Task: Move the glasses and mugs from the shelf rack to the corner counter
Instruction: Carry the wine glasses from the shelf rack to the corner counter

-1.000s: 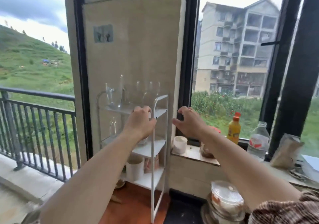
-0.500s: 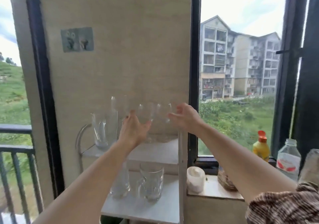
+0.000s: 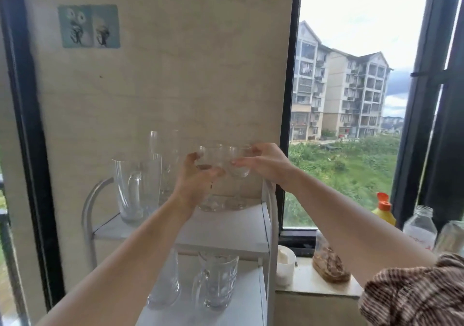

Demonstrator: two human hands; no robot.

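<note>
White shelf rack [image 3: 226,227] against beige wall [image 3: 175,74], glassware seemingly upright

Single head-worn view, wide-angle, edges bowed. Looks forward, slightly down, from standing height, close to white shelf rack [image 3: 251,235]: top tier centre frame, second tier at bottom edge. Faces beige wall panel [image 3: 175,74] straight on; window [image 3: 351,99] far right, balcony glass at left edge. Both forearms enter from bottom, left hand [image 3: 193,182] and right hand [image 3: 266,165] reach mid-frame. No second view, so no overlap.
</note>
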